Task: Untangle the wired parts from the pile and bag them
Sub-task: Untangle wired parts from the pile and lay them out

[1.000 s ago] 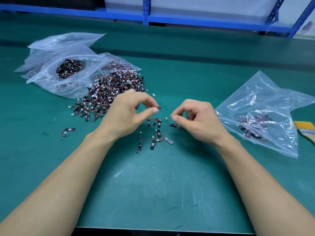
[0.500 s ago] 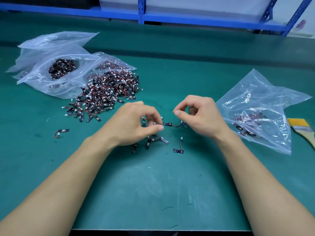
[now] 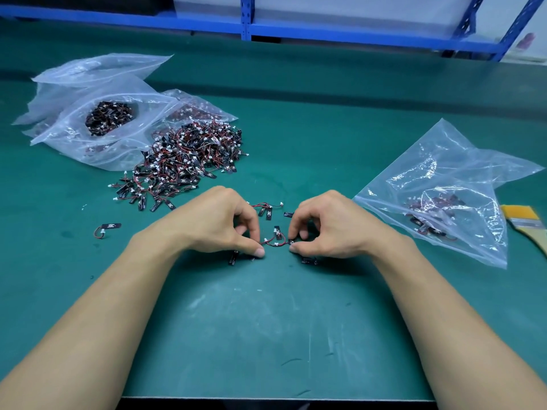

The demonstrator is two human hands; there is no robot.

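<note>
A pile of small black wired parts (image 3: 183,164) with red wires and white plugs lies on the green mat, left of centre. Between my hands sits a small tangle of wired parts (image 3: 273,239). My left hand (image 3: 219,223) pinches one end of it with thumb and forefinger. My right hand (image 3: 328,226) pinches the other end. Loose parts (image 3: 266,207) lie just beyond the fingers, and others peek out under both hands. A clear bag (image 3: 438,184) at the right holds a few sorted parts.
Clear bags (image 3: 97,113) with more parts lie at the back left. One stray part (image 3: 108,227) lies alone at the left. A yellow brush (image 3: 524,220) sits at the right edge. A blue shelf frame (image 3: 245,19) runs along the back.
Both hands have dropped nearer to the mat and closer together, now pulling on the same small tangle. The loose parts around them have shifted.
</note>
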